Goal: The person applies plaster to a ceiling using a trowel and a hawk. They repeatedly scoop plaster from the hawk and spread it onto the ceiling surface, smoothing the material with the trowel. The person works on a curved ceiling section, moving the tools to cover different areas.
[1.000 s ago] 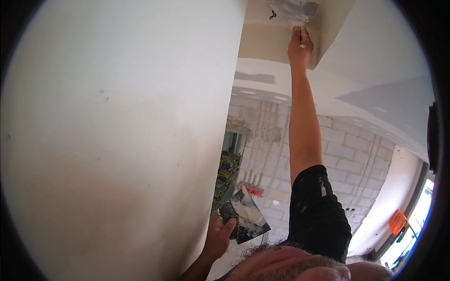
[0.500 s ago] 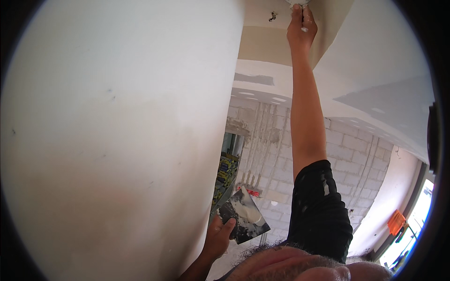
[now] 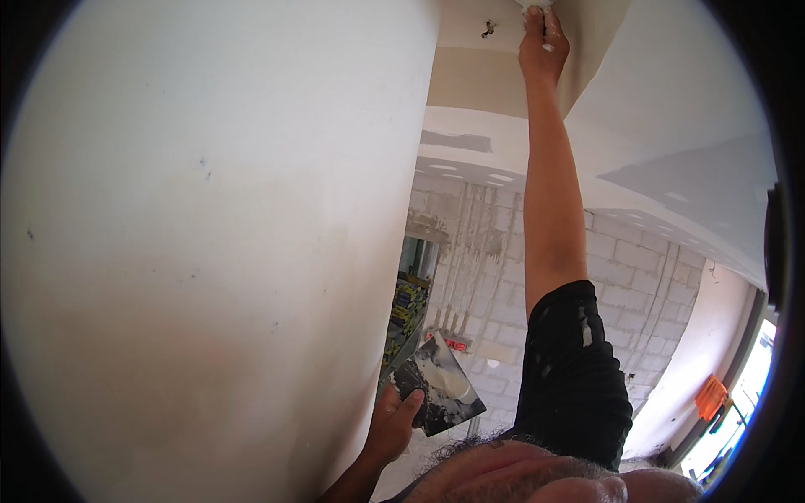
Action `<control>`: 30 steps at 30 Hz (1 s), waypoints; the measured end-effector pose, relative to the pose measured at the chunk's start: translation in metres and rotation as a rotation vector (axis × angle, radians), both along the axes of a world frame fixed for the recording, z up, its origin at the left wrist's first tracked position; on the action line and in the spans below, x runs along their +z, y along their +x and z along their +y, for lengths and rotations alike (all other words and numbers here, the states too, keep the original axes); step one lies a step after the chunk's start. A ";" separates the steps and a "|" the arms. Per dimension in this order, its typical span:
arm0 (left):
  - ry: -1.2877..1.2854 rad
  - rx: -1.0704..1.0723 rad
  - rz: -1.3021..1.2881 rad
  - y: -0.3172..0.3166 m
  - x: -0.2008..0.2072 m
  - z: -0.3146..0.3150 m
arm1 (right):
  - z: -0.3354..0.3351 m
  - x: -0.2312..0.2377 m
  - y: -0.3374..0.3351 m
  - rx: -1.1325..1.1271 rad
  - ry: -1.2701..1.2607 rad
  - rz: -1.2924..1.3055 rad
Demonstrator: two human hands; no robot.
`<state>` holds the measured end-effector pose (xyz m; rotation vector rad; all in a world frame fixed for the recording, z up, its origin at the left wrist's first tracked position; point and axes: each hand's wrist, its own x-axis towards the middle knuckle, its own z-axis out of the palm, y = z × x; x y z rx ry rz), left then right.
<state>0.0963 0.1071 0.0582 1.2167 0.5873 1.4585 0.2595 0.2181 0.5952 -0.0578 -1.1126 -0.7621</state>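
Observation:
Stretched up to the top of the view is my right hand [image 3: 543, 46], closed, with white smears on the fingers. It grips a white-smeared tool [image 3: 533, 3] that the upper picture edge mostly cuts off; it lies close to the ceiling corner. Lower down, my left hand [image 3: 392, 423] is closed around one edge of a black rectangular plate [image 3: 466, 410]. A streak of white filler [image 3: 449, 377] and thinner smears cover part of its face. The plate is tilted and close to the large white wall surface.
A big white panel [image 3: 210, 210] takes up the left side. Behind stand a grey block wall [image 3: 620, 260] and stacked packages [image 3: 408, 298]. Wires [image 3: 489, 29] poke out of a hole above. An orange cloth-like thing [image 3: 711, 396] hangs by the bright opening at right.
My right hand and forearm have shifted slightly to the right, still holding the tool. The left hand with the black plate is almost unmoved.

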 end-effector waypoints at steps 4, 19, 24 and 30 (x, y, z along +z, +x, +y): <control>-0.043 -0.008 0.027 -0.001 -0.002 0.001 | 0.014 0.001 0.001 0.110 0.023 -0.011; 0.017 -0.041 -0.124 0.005 -0.012 0.010 | 0.027 -0.006 0.013 0.110 -0.143 -0.042; -0.031 -0.020 -0.033 0.002 -0.012 0.008 | 0.042 -0.005 0.020 0.098 -0.157 -0.027; 0.014 0.035 0.002 0.002 -0.008 0.005 | 0.051 -0.017 0.015 0.112 -0.111 0.015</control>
